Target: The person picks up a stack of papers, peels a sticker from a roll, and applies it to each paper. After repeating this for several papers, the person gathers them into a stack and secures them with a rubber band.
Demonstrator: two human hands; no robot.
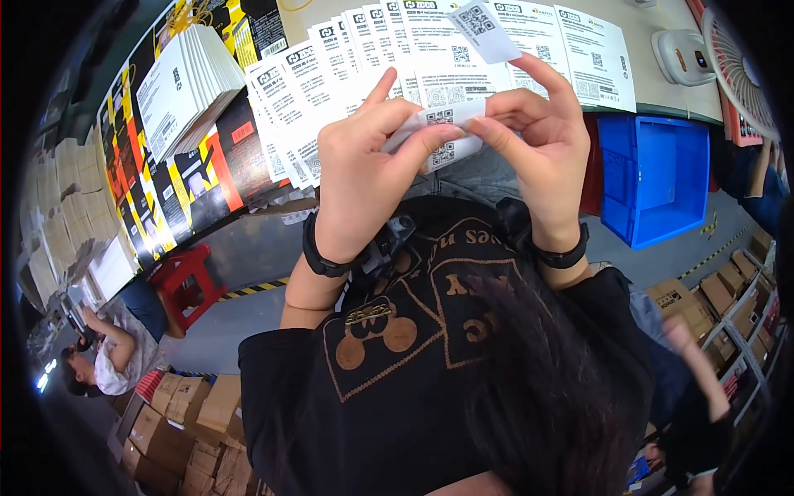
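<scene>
Between my hands, just off the table's near edge, is a curved strip of white labels (pixel 453 155) printed with square codes. My left hand (pixel 360 169) pinches it near its middle with the thumb on top; the index finger points up and away. My right hand (pixel 542 136) has its thumb and curled fingers closed on the strip's right part. A single white label (pixel 484 33) with a square code hangs at the tip of my raised right index finger. Beyond my hands, overlapping white printed sheets (pixel 364 54) fan out across the table.
A stack of white printed cards (pixel 186 91) stands left on black, yellow and red printed sheets (pixel 211 178). To the right are a blue crate (pixel 616 178), a white device (pixel 682 58) and a fan (pixel 744 66). A red stool (pixel 178 285), cartons (pixel 219 405) and other people surround me.
</scene>
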